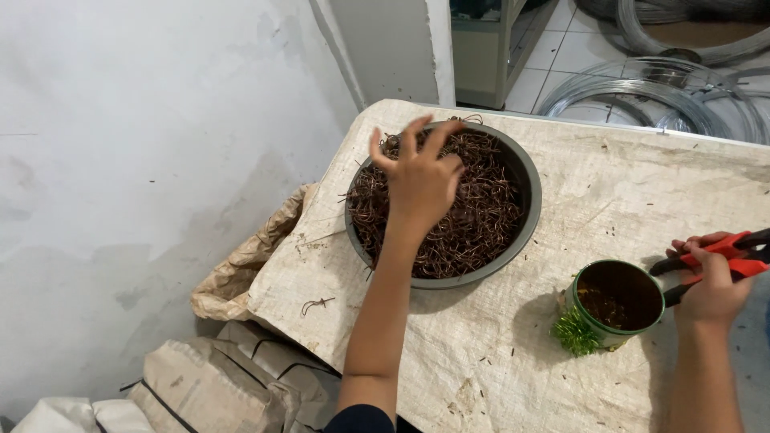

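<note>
Hovering with fingers spread, the left hand hangs over the bowl of brown wire pieces.

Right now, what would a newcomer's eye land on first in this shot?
First the big grey bowl at the middle of the table, heaped with brown wire bits, with the left hand spread over it. Then, at the right edge, the right hand gripping red-handled pliers beside a small green can with a green tinsel tuft at its base.

Dark reddish-brown wire pieces fill a grey basin; right of the basin, a green cup, green tinsel and red-handled pliers.
</note>
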